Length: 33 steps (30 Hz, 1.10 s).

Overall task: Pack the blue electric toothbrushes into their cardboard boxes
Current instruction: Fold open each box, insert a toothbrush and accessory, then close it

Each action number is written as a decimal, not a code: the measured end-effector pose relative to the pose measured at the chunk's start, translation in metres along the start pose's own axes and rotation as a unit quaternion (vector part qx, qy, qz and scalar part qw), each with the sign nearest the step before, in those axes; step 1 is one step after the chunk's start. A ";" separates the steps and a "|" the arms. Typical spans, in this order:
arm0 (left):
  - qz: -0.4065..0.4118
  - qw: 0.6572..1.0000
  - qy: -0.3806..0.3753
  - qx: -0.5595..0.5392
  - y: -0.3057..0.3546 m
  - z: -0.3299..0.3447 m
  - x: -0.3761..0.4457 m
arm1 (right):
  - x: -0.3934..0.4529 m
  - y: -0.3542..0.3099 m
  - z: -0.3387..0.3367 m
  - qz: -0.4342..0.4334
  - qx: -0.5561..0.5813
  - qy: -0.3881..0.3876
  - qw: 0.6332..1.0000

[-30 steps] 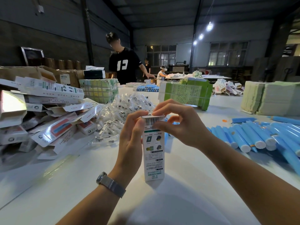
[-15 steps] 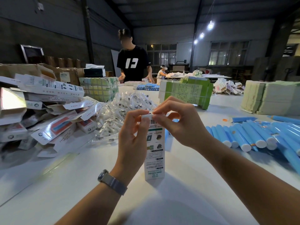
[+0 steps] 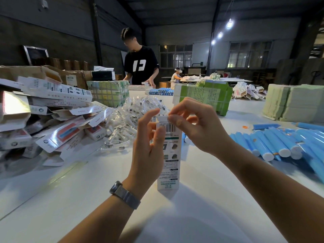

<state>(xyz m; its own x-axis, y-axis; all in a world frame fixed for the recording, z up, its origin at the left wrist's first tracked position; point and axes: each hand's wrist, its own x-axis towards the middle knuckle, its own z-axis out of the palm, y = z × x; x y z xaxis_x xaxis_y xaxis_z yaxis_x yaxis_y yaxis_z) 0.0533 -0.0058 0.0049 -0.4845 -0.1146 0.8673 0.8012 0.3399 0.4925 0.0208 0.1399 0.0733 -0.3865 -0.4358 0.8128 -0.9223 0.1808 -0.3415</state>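
**Two hands at the top flap of one upright toothbrush box**

One white cardboard box (image 3: 168, 158) stands upright on the white table (image 3: 201, 216), its printed back panel with a barcode facing the camera. The left hand (image 3: 149, 149) grips the box along its left edge, thumb pressed on the panel just beside the barcode, fingers curled round the far side, index finger raised toward the top. A grey watch (image 3: 124, 194) sits on that wrist. The right hand (image 3: 199, 128) comes in from the right and pinches the small white top flap (image 3: 162, 118) between thumb and forefinger, the other fingers loosely curled behind. Whether a toothbrush is inside the box cannot be told.

Many blue electric toothbrushes (image 3: 273, 144) lie side by side on the table to the right, white end caps toward the camera, well apart from the held box. To the left, a heap of empty printed boxes (image 3: 52, 120) leans in disorder, and beside it lies a pile of clear plastic packets (image 3: 129, 116). Behind the hands sits a green strapped bundle (image 3: 203, 95); a second bundle (image 3: 108, 92) stands farther left, and pale stacked sheets (image 3: 294, 104) rest at the far right. A person in a black shirt (image 3: 140, 64) stands at the far end of the table, hands down on the work there.
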 end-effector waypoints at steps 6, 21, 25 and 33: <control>0.007 1.000 -0.002 -0.001 -0.001 -0.001 0.000 | 0.003 -0.005 -0.004 0.015 -0.011 -0.014 1.000; -0.033 0.999 0.000 -0.031 0.007 -0.002 0.001 | -0.003 0.008 -0.007 0.035 0.026 -0.043 0.998; -0.048 0.998 0.007 -0.041 0.005 -0.003 0.002 | -0.007 0.013 -0.004 0.054 0.075 -0.036 0.995; -0.032 0.999 0.007 -0.021 0.004 -0.002 0.002 | -0.006 0.016 -0.007 0.068 0.130 -0.030 0.989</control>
<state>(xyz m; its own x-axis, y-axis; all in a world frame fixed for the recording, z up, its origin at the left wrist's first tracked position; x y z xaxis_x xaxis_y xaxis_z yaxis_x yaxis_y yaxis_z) 0.0561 -0.0066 0.0091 -0.5307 -0.1491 0.8344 0.7825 0.2922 0.5499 0.0082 0.1514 0.0660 -0.4991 -0.4761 0.7241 -0.8272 0.0127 -0.5618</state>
